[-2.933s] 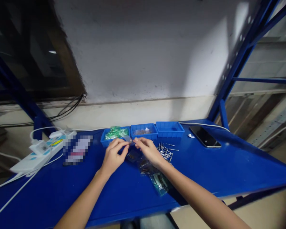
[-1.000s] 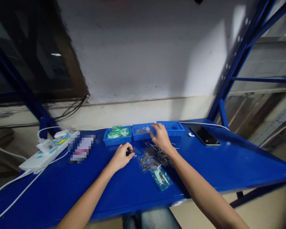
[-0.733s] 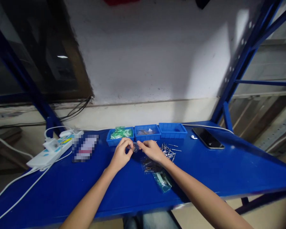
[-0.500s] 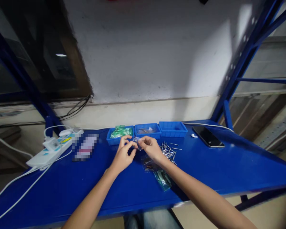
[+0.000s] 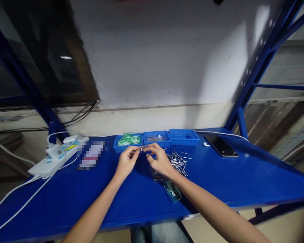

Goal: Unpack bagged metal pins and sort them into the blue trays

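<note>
My left hand (image 5: 126, 161) and my right hand (image 5: 159, 159) meet above the blue bench (image 5: 66, 199), just in front of three small blue bins. Both pinch a small clear plastic bag (image 5: 142, 149) between thumb and fingertips, fingers closed on it. Behind them the left bin (image 5: 128, 140) holds green packets, the middle bin (image 5: 156, 138) holds small clear bagged parts, and the right bin (image 5: 183, 136) looks bare. A heap of thin metal pins (image 5: 177, 160) lies right of my right hand. Clear bags of parts (image 5: 169, 187) lie under my right wrist.
A white power strip (image 5: 56, 155) with cables sits at the far left, a blurred package (image 5: 91, 155) beside it. A dark phone (image 5: 220, 145) and a small white object (image 5: 205, 144) lie at the right. Blue rack posts (image 5: 253, 74) flank the bench.
My right hand reached to the middle bin a second ago, then came back to meet my left hand. Both hands now hold the small clear bag slightly nearer the bins.
</note>
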`<state>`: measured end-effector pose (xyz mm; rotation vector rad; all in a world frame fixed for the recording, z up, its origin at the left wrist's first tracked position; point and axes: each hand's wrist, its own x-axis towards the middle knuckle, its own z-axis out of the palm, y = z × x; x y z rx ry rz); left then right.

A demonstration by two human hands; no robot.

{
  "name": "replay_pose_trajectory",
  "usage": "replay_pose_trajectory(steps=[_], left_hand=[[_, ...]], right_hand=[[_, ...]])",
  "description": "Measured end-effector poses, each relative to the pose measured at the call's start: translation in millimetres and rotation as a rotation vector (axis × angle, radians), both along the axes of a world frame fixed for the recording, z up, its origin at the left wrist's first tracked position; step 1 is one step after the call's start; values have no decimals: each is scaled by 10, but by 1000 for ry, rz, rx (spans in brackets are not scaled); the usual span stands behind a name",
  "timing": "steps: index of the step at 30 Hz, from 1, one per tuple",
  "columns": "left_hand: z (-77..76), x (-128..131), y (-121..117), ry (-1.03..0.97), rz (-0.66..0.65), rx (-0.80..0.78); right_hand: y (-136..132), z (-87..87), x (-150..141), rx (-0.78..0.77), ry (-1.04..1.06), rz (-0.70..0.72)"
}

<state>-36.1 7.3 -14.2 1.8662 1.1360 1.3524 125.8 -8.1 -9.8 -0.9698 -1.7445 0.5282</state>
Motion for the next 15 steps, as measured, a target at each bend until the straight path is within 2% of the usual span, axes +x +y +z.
replay_pose_trajectory(steps=[4,6,8,12,15], left_hand=[[34,36,-66,210,58,294],[33,41,-83,236,67,344],[27,33,-82,232,76,318],[27,9,-60,183,22,96],[26,15,-56,205,-27,15]], right_hand=[[51,24,10,-217,111,-38],[90,-1,15,-292,158,-22],[113,-36,10,-321,208,-21],[60,-24,-2,-199,219,-61],[6,104,75,44,210,-134]])
